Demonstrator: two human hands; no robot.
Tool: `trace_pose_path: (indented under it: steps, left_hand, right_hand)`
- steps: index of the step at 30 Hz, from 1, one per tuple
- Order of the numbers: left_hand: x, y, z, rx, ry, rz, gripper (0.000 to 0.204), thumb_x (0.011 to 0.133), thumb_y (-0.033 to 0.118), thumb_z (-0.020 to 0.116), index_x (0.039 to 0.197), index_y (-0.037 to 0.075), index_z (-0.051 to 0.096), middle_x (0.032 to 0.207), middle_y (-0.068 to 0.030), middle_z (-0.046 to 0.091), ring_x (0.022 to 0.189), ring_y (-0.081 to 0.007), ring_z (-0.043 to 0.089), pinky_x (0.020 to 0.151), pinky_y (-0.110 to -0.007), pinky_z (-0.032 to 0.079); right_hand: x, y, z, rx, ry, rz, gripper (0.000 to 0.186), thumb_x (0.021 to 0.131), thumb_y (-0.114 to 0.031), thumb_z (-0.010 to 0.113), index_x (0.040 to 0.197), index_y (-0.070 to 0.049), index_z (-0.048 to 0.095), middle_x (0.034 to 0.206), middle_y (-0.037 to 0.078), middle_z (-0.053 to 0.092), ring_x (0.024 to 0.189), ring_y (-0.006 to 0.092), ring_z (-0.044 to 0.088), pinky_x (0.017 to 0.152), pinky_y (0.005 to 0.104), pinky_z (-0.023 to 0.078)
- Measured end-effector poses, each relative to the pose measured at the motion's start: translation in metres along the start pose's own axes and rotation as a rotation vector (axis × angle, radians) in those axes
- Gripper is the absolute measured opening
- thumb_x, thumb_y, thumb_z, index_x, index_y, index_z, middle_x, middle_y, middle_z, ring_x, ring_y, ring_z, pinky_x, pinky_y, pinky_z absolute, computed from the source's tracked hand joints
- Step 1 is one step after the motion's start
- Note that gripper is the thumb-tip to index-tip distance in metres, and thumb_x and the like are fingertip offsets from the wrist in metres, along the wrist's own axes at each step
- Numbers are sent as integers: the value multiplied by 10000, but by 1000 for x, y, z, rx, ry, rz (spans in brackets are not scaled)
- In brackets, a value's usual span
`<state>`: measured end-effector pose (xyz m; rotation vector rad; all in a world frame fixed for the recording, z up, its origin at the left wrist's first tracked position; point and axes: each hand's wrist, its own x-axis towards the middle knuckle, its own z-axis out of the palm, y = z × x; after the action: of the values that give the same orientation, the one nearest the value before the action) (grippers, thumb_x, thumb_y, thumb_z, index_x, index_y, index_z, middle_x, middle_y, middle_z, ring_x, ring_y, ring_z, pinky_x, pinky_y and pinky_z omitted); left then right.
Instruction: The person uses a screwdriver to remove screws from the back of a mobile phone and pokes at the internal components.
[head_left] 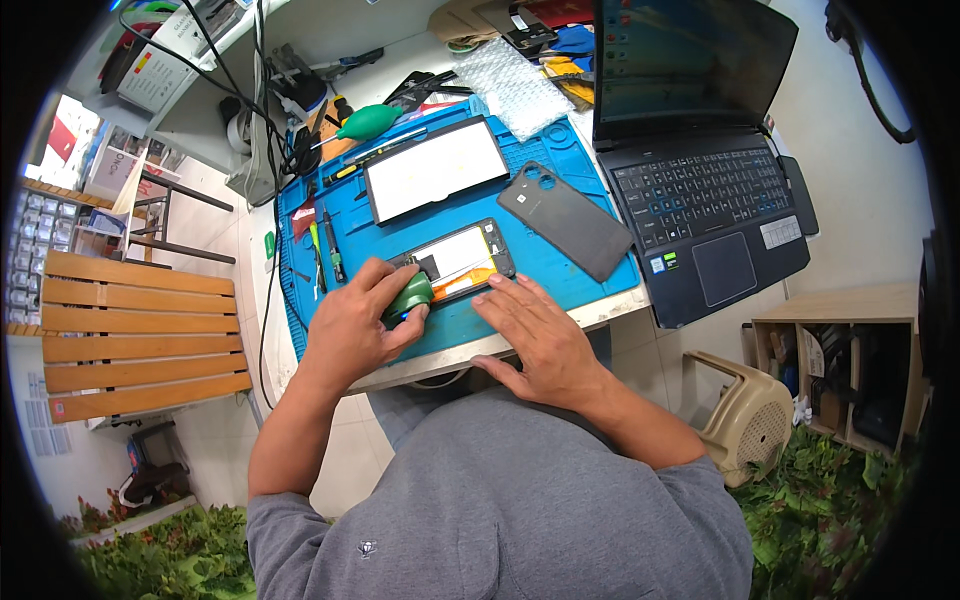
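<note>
In head view, clasping green rounded tool (412, 294) in left hand (362, 325) over opened smartphone (462, 252), laid flat on blue mat (435, 342), probably against scratches. Holding right hand (538, 332) loose and empty near its lower edge, perhaps for steadying.

The left fingers (404, 335) partly hide the green object (412, 293).

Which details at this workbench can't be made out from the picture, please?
All in the head view:
- Opened phone: left end, partly hidden by the left grip.
- Green object: full shape, partly covered by that same grip.
- Laptop screen: upper left corner, cut off by the top edge.
</note>
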<state>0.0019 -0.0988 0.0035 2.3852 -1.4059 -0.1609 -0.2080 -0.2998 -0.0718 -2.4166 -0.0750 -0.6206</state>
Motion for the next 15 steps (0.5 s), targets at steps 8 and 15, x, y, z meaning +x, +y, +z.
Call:
trace_pose_path:
  steps: [8,15]
  left_hand:
    - [4,0,-1,15,3,-24,456,982,307,882,1388,104,842,1200,-117,787,954,-366,820,832,-452,662]
    - [0,0,0,2,25,-22,452,978,297,885,1384,102,842,1197,-117,786,952,-358,821,830,-447,663]
  right_hand:
    - [0,-1,-1,6,-3,-1,733,970,-334,958,1563,-9,676,1542,203,729,1587,390,615,1358,590,465]
    - [0,0,1,3,0,-4,741,973,-340,956,1570,-9,669,1537,204,729,1591,390,612,1360,593,462]
